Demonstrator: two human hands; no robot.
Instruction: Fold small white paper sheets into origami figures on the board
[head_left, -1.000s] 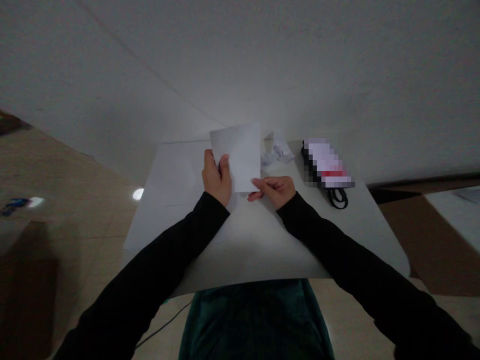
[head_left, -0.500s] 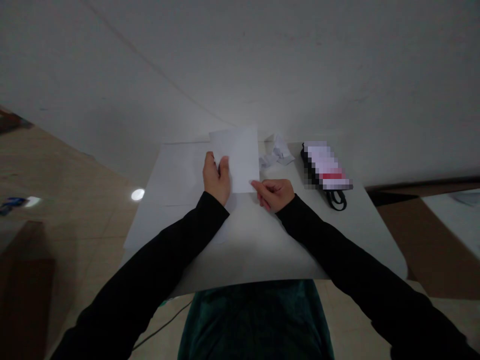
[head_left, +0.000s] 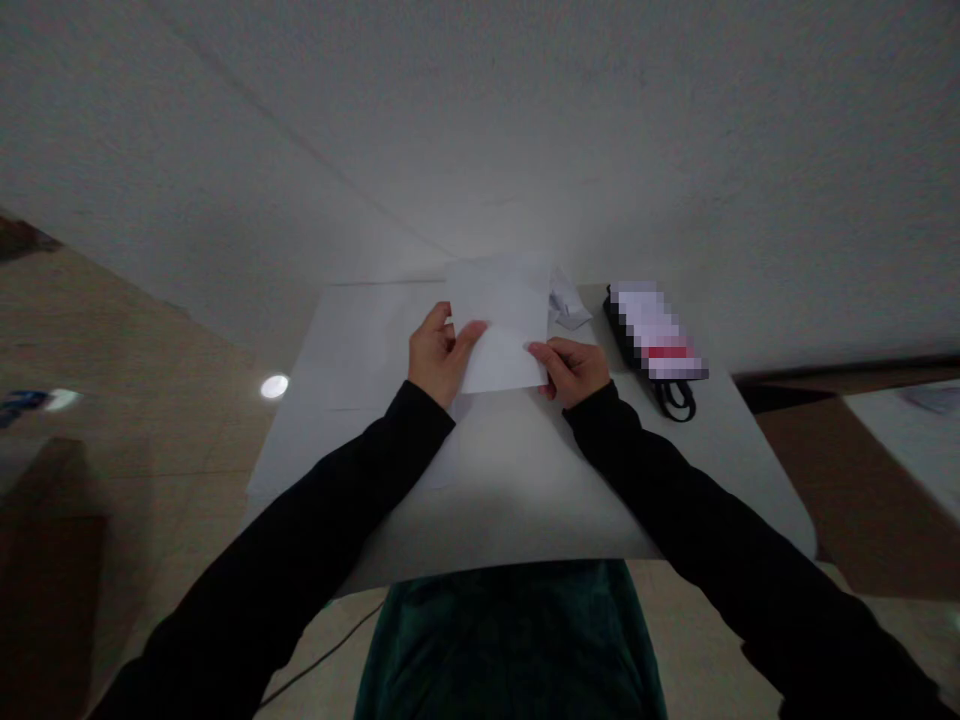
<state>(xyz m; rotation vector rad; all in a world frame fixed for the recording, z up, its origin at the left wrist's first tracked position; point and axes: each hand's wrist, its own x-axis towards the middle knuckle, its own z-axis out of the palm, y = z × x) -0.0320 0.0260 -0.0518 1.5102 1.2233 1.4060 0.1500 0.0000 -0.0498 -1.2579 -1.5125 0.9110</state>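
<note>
A white sheet of paper (head_left: pixel 502 310) is held up between my two hands, tilted above the table. My left hand (head_left: pixel 441 350) grips its left edge, the thumb lying across the front and the other fingers partly hidden at the edge. At the lower right corner, my right hand (head_left: pixel 571 370) pinches the sheet between thumb and fingers. Behind its right edge lies a crumpled piece of paper (head_left: pixel 571 303), partly covered by the sheet.
White sheets (head_left: pixel 360 350) lie flat on the left of the white table (head_left: pixel 540 500). A blurred-out item with a black strap (head_left: pixel 656 340) rests at the right. A wall (head_left: pixel 480 130) rises behind the table. A cable (head_left: pixel 322 655) runs across the floor below.
The paper has shifted to the right and now hides more of the crumpled piece. My right hand has moved right and slightly up with it; my left thumb reaches further over the sheet.
</note>
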